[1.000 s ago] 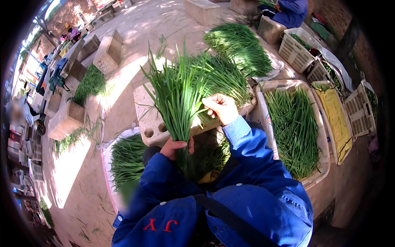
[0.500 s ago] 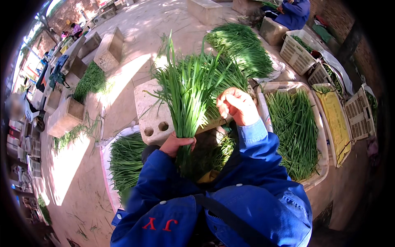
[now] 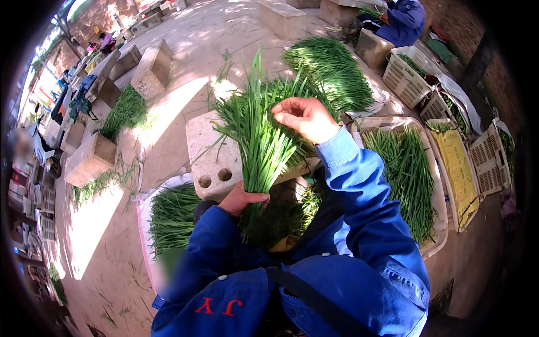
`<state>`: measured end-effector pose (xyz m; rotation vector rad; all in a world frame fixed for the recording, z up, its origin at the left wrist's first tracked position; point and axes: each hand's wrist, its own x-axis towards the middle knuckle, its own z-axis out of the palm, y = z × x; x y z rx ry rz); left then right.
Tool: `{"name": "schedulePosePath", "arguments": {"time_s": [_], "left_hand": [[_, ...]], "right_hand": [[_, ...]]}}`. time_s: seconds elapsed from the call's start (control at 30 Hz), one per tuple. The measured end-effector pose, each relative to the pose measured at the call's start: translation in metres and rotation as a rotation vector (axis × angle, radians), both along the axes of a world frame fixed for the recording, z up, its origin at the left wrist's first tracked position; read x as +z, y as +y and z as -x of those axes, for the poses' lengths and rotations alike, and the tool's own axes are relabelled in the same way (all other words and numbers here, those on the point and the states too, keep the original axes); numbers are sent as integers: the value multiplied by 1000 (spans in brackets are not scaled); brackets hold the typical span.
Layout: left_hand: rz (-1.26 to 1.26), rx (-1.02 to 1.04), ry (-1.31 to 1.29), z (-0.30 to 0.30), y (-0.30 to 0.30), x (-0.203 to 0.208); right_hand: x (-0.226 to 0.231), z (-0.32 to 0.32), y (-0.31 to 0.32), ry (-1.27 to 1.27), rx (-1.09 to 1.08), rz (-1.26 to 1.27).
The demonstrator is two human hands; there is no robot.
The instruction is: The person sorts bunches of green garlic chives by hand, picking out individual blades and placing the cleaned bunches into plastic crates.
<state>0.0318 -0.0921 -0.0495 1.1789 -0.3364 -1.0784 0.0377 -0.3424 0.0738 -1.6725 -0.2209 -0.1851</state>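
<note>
My left hand (image 3: 241, 199) is closed round the lower end of a bunch of green garlic chives (image 3: 259, 151), whose leaves fan upward and away from me. Bent in a pinch, my right hand (image 3: 307, 119) is at the right side of those leaves. Whatever its fingertips hold, if anything, I cannot make out. Behind the bunch, more chives (image 3: 300, 87) lie on a pale block with round holes (image 3: 210, 149). Loose stalks (image 3: 309, 203) show in the shade below, between my knees.
To my right stands a shallow crate (image 3: 441, 222) full of chives, with a yellow sack (image 3: 456, 168) and slatted baskets (image 3: 405, 80) beyond. A chive pile (image 3: 328, 70) lies ahead, another heap (image 3: 174, 216) at left. Concrete blocks (image 3: 152, 70) stand farther off; a person (image 3: 401, 22) sits far right.
My right hand has moved left and up to the leaves of the bunch. The bunch leans a little more to the right at its stems; my left hand keeps its grip.
</note>
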Motion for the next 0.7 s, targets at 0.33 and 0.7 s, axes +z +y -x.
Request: {"name": "schedulePosePath", "arguments": {"time_s": [0.33, 0.7], "left_hand": [[-10, 15, -61, 3, -2, 0], [-66, 76, -120, -2, -13, 6]], "right_hand": [[-27, -3, 8, 101, -58, 148], [0, 40, 4, -56, -18, -446]]}}
